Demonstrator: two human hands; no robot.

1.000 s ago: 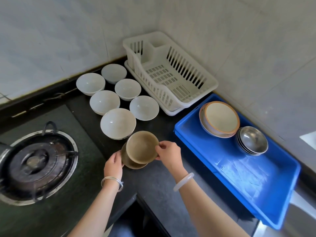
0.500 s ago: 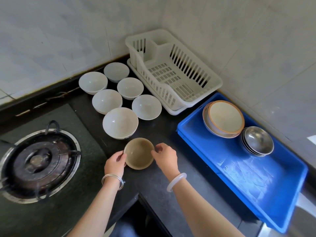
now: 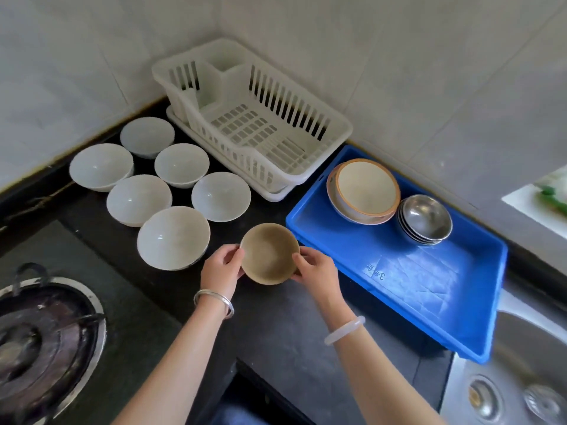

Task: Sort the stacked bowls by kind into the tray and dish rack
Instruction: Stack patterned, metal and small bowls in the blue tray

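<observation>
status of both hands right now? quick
Left hand: grips the left rim of the small round brown bowl.
Right hand: grips the right rim of the same bowl.

A home kitchen; a gas burner (image 3: 40, 342) is set into the dark table (image 3: 276, 332) at the left; a steel sink (image 3: 515, 378) lies at the right; pale tiled walls (image 3: 429, 72) meet behind a white dish rack (image 3: 337, 130).

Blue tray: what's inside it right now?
An orange-rimmed cream bowl nested in a wider dish, beside stacked steel bowls. Anything beneath those stacks is covered.
</observation>
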